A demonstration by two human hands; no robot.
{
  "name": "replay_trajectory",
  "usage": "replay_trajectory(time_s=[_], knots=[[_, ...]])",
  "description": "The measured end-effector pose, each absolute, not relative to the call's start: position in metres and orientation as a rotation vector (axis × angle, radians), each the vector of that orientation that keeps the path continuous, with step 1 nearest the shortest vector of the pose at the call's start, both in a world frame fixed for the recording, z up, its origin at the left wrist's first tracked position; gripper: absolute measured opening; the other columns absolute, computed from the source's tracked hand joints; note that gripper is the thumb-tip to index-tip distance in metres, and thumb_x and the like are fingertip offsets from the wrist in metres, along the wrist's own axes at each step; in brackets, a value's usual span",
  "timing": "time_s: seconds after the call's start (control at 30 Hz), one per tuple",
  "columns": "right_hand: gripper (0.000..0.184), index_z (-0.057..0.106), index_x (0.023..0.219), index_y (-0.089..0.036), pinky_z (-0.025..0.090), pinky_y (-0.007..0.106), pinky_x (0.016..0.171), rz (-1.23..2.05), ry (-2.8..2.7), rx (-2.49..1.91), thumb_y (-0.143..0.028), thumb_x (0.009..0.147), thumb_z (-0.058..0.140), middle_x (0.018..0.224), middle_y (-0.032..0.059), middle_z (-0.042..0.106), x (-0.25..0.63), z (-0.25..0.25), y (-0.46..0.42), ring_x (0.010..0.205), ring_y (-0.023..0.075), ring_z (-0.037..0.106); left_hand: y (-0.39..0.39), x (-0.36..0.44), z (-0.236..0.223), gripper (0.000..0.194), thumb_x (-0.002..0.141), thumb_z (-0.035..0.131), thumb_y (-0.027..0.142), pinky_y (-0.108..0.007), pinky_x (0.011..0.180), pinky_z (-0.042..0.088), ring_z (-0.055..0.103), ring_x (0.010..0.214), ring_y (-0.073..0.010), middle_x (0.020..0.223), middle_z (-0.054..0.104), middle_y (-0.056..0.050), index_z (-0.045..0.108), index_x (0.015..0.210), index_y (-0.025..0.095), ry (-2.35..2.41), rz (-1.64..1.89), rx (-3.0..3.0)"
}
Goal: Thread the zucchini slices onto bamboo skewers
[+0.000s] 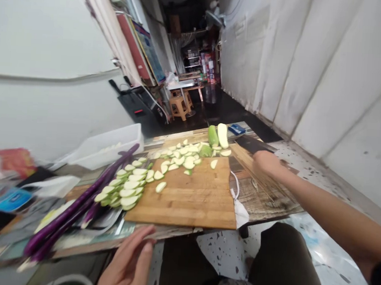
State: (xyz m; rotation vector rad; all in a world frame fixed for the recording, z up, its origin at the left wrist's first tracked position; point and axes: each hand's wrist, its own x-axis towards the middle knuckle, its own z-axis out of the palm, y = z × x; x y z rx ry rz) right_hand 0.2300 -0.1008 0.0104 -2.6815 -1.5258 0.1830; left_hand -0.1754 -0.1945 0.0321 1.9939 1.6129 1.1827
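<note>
My right hand [267, 162] reaches out to the right of a wooden cutting board [193, 198] and closes on the handle of a dark cleaver [248, 144] that lies flat on the table. My left hand [128, 263] hovers low by the table's front edge, fingers apart and holding nothing. Several pale green squash slices [179, 157] are spread over the board's far end, with a heap of slices [128, 189] off its left side. Two uncut squash halves [218, 135] rest beyond the board.
Long purple eggplants [77, 204] lie diagonally left of the board. A white plastic tub [106, 146] stands behind them. A white cloth with a cord [239, 210] sits at the board's right corner. A blue item [236, 129] lies at the far edge. Stools [180, 105] stand down the corridor.
</note>
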Motion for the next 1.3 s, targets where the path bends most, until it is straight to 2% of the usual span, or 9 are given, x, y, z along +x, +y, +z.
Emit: replay_trajectory(time_s=[0.23, 0.33, 0.43, 0.57, 0.8, 0.9, 1.0, 1.13, 1.3], knots=[[0.020, 0.069, 0.071, -0.018, 0.038, 0.029, 0.054, 0.030, -1.619, -2.565, -0.028, 0.074, 0.051, 0.079, 0.0144, 0.068, 0.239, 0.018, -0.102, 0.075, 0.0228, 0.062, -0.142, -0.173, 0.018, 0.028, 0.083, 0.046, 0.028, -0.034, 0.091, 0.044, 0.057, 0.101, -0.0204, 0.111, 0.060, -0.009, 0.060, 0.104, 0.019, 1.549, 1.101, 2.377], [0.016, 0.067, 0.075, -0.020, 0.036, 0.026, 0.051, 0.039, -1.594, -2.411, -0.030, 0.070, 0.055, 0.074, 0.0086, 0.067, 0.235, 0.022, -0.102, 0.067, 0.0194, 0.060, -0.104, -0.170, 0.015, 0.030, 0.084, 0.043, 0.026, -0.035, 0.092, 0.042, 0.054, 0.104, -0.0222, 0.113, 0.058, -0.011, 0.058, 0.107, 0.016, 1.673, 0.843, 2.532], [0.018, 0.065, 0.082, -0.019, 0.036, 0.023, 0.048, 0.276, -1.500, -2.160, -0.028, 0.069, 0.056, 0.065, 0.0025, 0.064, 0.218, 0.023, -0.105, 0.054, 0.0131, 0.055, -0.072, -0.163, 0.009, 0.030, 0.083, 0.043, 0.026, -0.035, 0.086, 0.043, 0.056, 0.099, -0.0239, 0.105, 0.061, -0.013, 0.058, 0.106, 0.014, 1.844, 0.562, 2.515], [0.021, 0.060, 0.090, -0.018, 0.033, 0.020, 0.039, 0.716, -1.360, -1.851, -0.026, 0.074, 0.048, 0.049, -0.0044, 0.052, 0.178, 0.023, -0.118, 0.039, 0.0084, 0.044, -0.051, -0.153, 0.003, 0.030, 0.083, 0.043, 0.030, -0.034, 0.082, 0.041, 0.055, 0.094, -0.0254, 0.097, 0.062, -0.014, 0.059, 0.102, 0.012, 2.015, 0.388, 2.505], [0.034, 0.051, 0.108, -0.018, 0.024, 0.016, 0.028, 1.182, -1.246, -1.500, -0.034, 0.080, 0.041, 0.055, -0.0067, 0.048, 0.112, 0.015, -0.138, 0.030, 0.0042, 0.036, -0.037, -0.115, 0.013, 0.039, 0.085, 0.039, 0.040, -0.036, 0.082, 0.038, 0.054, 0.094, -0.0271, 0.097, 0.062, -0.016, 0.061, 0.101, 0.012, 1.946, 0.375, 2.606], [0.026, 0.051, 0.099, -0.018, 0.026, 0.015, 0.027, 1.237, -1.027, -1.421, -0.029, 0.076, 0.044, 0.065, -0.0049, 0.052, 0.098, 0.007, -0.137, 0.033, 0.0034, 0.040, -0.024, -0.084, 0.013, 0.053, 0.084, 0.033, 0.052, -0.039, 0.080, 0.038, 0.055, 0.092, -0.0295, 0.092, 0.063, -0.018, 0.064, 0.094, 0.010, 1.998, 0.360, 2.534], [0.022, 0.050, 0.093, -0.019, 0.023, 0.014, 0.025, 1.217, -0.852, -1.326, -0.027, 0.073, 0.048, 0.070, -0.0045, 0.053, 0.093, -0.001, -0.133, 0.032, 0.0023, 0.038, -0.010, -0.057, 0.007, 0.061, 0.079, 0.035, 0.061, -0.044, 0.082, 0.035, 0.054, 0.094, -0.0331, 0.091, 0.062, -0.020, 0.065, 0.088, 0.008, 2.072, 0.385, 2.505], [0.030, 0.049, 0.100, -0.019, 0.017, 0.014, 0.024, 1.286, -0.770, -1.234, -0.029, 0.072, 0.050, 0.066, -0.0060, 0.053, 0.092, -0.006, -0.131, 0.029, 0.0016, 0.033, 0.002, -0.043, -0.001, 0.055, 0.072, 0.050, 0.059, -0.043, 0.085, 0.034, 0.053, 0.097, -0.0332, 0.096, 0.061, -0.019, 0.062, 0.091, 0.009, 2.122, 0.382, 2.455], [0.034, 0.048, 0.103, -0.019, 0.016, 0.013, 0.024, 1.291, -0.774, -1.196, -0.030, 0.071, 0.051, 0.066, -0.0070, 0.052, 0.091, -0.010, -0.130, 0.029, 0.0013, 0.033, 0.007, -0.044, -0.005, 0.038, 0.071, 0.058, 0.046, -0.041, 0.082, 0.036, 0.057, 0.093, -0.0300, 0.093, 0.064, -0.014, 0.061, 0.094, 0.016, 2.133, 0.480, 2.295]])
